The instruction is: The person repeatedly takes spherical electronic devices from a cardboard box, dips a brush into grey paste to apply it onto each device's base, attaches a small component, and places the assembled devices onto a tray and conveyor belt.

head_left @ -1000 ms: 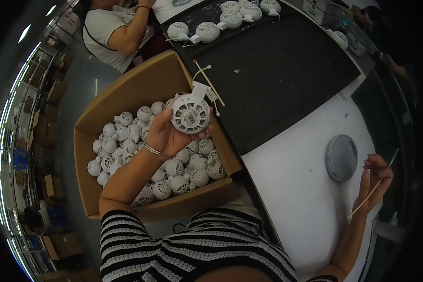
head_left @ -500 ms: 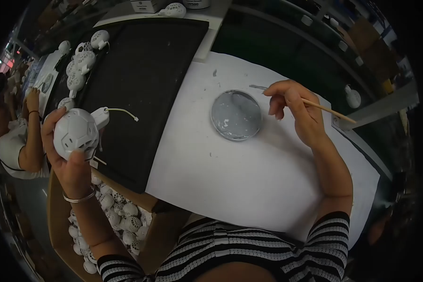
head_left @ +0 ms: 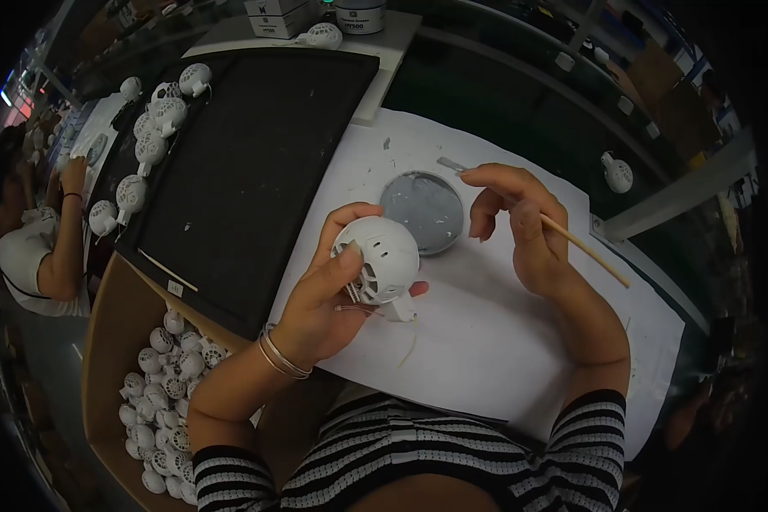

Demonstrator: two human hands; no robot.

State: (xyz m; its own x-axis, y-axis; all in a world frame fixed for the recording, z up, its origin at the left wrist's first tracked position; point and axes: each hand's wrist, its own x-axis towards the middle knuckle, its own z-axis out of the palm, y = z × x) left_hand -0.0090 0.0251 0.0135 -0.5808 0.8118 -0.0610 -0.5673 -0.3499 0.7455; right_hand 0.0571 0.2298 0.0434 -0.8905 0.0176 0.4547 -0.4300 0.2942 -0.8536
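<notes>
My left hand (head_left: 328, 294) is wrapped round a white ball-shaped housing (head_left: 382, 256) with slots, a square neck and thin wires hanging from it. The housing hides part of the near left edge of a round dish of grey paste (head_left: 425, 213) on white paper (head_left: 452, 341). To the right of the dish, my right hand (head_left: 529, 226) holds a thin wooden stick (head_left: 584, 249) between thumb and fingers. A flat grey tip of the stick points left, above the dish.
A black mat (head_left: 239, 162) bears several white housings (head_left: 151, 147) along its left edge. Below it, a cardboard box (head_left: 102, 375) holds many more. Another person (head_left: 43, 247) works at the far left. Small boxes (head_left: 277, 19) and a tub (head_left: 360, 17) stand at the back.
My left hand has brought the housing from the left across to the dish and turned it. My right hand has shifted slightly, still with the stick. The view has swung right since the earliest frame.
</notes>
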